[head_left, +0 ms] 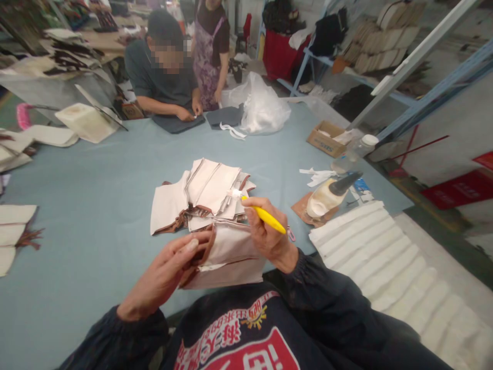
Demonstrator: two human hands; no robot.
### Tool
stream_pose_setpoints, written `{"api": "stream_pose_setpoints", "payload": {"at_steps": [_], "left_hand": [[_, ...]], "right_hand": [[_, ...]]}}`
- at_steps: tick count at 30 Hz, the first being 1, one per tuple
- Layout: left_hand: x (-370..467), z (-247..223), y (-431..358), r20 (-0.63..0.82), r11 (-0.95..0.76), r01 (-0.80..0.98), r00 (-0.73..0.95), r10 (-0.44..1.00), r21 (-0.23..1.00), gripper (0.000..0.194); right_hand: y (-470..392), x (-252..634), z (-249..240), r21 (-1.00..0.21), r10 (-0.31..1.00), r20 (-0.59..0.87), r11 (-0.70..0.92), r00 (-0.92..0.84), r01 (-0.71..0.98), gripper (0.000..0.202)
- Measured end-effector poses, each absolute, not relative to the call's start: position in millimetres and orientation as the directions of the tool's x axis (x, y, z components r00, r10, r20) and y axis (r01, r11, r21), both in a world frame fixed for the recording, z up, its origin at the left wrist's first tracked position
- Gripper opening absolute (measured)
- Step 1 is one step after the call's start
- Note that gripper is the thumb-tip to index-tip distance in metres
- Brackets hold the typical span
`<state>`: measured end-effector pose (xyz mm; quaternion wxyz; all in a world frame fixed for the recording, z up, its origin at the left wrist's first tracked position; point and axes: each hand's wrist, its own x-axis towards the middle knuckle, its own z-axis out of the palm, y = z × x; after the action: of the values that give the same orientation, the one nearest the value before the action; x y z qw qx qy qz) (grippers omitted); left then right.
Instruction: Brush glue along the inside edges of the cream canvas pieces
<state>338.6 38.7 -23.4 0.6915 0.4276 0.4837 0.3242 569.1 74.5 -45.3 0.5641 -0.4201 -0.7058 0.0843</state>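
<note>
My right hand point(271, 231) is closed round the yellow handle of a small brush point(269, 218). The brush's whitish tip points left, over a pile of cream pieces point(213, 180) with brown edges and strips. Close to my body, a cream panel point(234, 246) with a brown edge rests against the table's front side. My left hand point(169, 267) grips this panel by its left edge, thumb on top and fingers partly hidden beneath it. The right hand is just above the panel's right end; whether it touches is unclear.
A whitish open container point(318, 208) with a dark tapered object across it stands on a brown scrap at right. Behind it are a clear bottle point(354, 154) and a cardboard box point(326, 140). A ridged white stack point(385, 267) lies right. Across the table point(96, 180), a co-worker point(162, 77) handles dark fabric.
</note>
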Motion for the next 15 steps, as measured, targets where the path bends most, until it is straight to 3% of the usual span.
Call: {"api": "stream_pose_setpoints", "payload": {"at_steps": [3, 6, 10, 12, 15], "left_hand": [[336, -39, 33, -0.329, 0.301, 0.134, 0.332, 0.884, 0.944, 0.055], [344, -57, 26, -0.228, 0.13, 0.308, 0.309, 0.923, 0.942, 0.042], [359, -60, 22, -0.081, -0.07, 0.405, 0.345, 0.935, 0.911, 0.031], [362, -55, 22, -0.052, -0.119, 0.427, 0.367, 0.929, 0.896, 0.029], [360, -49, 25, -0.024, -0.163, 0.455, 0.377, 0.926, 0.875, 0.027]], "right_hand": [[84, 582, -46, -0.611, 0.688, 0.723, 0.589, 0.07, 0.529, 0.017], [94, 586, -54, -0.667, 0.725, 0.677, 0.531, 0.127, 0.522, 0.017], [107, 585, -64, -0.719, 0.775, 0.62, 0.499, 0.121, 0.483, 0.018], [108, 585, -64, -0.789, 0.808, 0.564, 0.467, 0.171, 0.398, 0.018], [98, 586, -52, -0.902, 0.862, 0.431, 0.42, 0.267, 0.102, 0.024]]}}
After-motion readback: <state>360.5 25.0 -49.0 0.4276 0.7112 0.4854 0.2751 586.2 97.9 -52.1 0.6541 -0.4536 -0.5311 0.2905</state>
